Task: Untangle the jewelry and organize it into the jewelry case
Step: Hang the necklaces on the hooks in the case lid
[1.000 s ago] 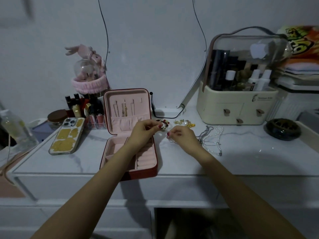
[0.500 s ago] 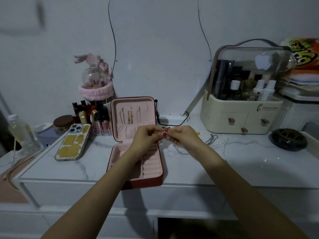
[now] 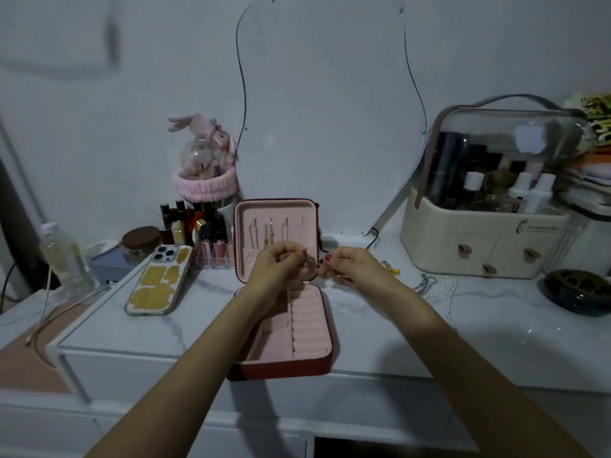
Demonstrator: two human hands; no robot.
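A white marble-patterned surface [image 3: 380, 332] carries everything. Directly under the left grip [image 3: 277, 269] an open red jewelry case [image 3: 287, 328] with pink lining sits at the front edge. Left of that grip a phone [image 3: 158, 280] lies face down beside lipstick tubes [image 3: 188, 226]. Right of the right grip [image 3: 350, 264] lie gold pieces [image 3: 391, 267], a silver chain [image 3: 425, 284] and a pearl strand [image 3: 448, 299], then a cream cosmetics box [image 3: 486, 242] and a dark dish [image 3: 578, 290].

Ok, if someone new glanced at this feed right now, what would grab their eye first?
Probably the two hands, left and right, meeting mid-frame and pinching a small jewelry piece above the open pink-lined case at the counter's front edge. Next, the big cosmetics organizer at back right, and the phone left of the case.
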